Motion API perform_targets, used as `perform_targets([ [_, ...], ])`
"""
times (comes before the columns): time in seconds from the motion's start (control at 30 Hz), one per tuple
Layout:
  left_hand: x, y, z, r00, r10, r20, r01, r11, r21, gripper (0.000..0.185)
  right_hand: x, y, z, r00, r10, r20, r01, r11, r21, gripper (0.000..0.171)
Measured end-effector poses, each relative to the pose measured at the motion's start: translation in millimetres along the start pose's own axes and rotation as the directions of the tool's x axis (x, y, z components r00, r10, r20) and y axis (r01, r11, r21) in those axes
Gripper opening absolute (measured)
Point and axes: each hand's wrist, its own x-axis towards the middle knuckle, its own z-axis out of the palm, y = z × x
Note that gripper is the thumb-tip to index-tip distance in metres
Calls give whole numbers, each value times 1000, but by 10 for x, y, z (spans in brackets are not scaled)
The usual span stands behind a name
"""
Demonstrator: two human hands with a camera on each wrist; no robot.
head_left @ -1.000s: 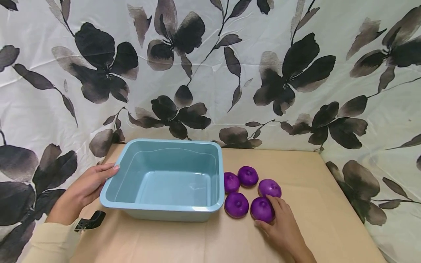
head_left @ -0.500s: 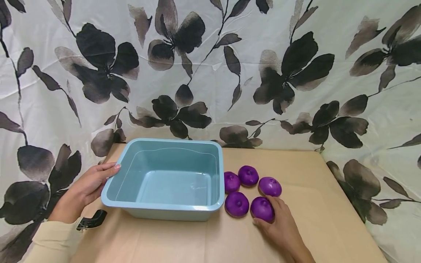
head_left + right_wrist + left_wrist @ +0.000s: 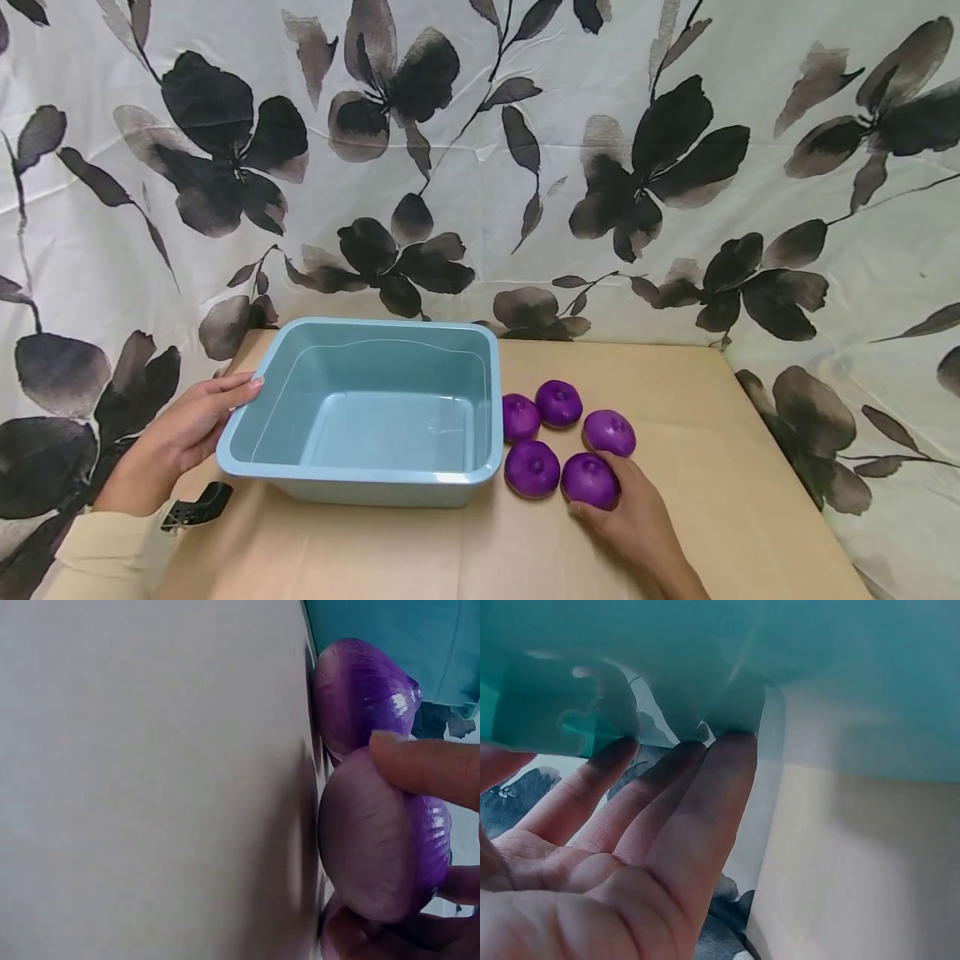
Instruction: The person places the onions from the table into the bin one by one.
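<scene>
My right hand (image 3: 637, 521) grips onion (image 3: 590, 481), lower centre-right; left hand (image 3: 176, 437), fingers straight, steadies tub (image 3: 360, 479). Pickup step; next likely needs lift over rim.

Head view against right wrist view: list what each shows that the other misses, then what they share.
Only the head view shows the left hand resting on the blue tub, all five purple onions, the black clip and the floral cloth.

Only the right wrist view shows fingertips curled round the near onion, with its ribbed skin.

Both show the right hand, that onion, its neighbour and the table.
</scene>
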Motion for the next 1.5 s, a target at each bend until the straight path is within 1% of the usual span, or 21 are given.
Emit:
perform_targets([
  [0.17,-1,-7,-13,1000,-4,12,4,1000,-6,24,-31,-57,-68,1000,27,2,-27,1000,-8,92],
  [0.3,1,-21,-24,1000,9,15,-9,1000,-9,28,-19,-124,-136,1000,-14,-27,14,1000,3,90],
  [0.47,15,-28,-29,1000,23,19,-23,1000,-18,28,17,-234,-245,996,-63,-59,64,998,27,87],
  [0.63,22,-20,-10,1000,23,7,-23,999,-25,28,75,-356,-378,995,-77,-56,80,996,47,87],
  [0.77,47,-17,10,1000,22,-1,-22,1000,-10,25,122,-472,-477,992,-109,-63,113,991,64,84],
  [0.93,53,-32,4,1000,14,-8,-14,1000,-13,24,184,-639,-534,989,-143,-49,147,986,84,79],
  [1.03,33,-32,-6,1000,17,-9,-17,1000,-14,25,247,-714,-554,985,-168,-28,170,978,119,77],
  [1.13,27,-27,-5,1000,28,-4,-28,1000,-14,25,315,-759,-586,977,-214,-16,214,963,164,76],
  [1.3,54,-26,11,999,38,1,-38,999,12,21,387,-855,-656,965,-263,7,257,948,190,78],
  [1.37,58,-30,13,999,34,-7,-33,999,25,20,408,-903,-678,960,-280,18,270,941,202,79],
  [1.5,42,-45,0,1000,25,-13,-25,999,20,21,455,-1011,-707,945,-326,36,309,923,230,79],
])
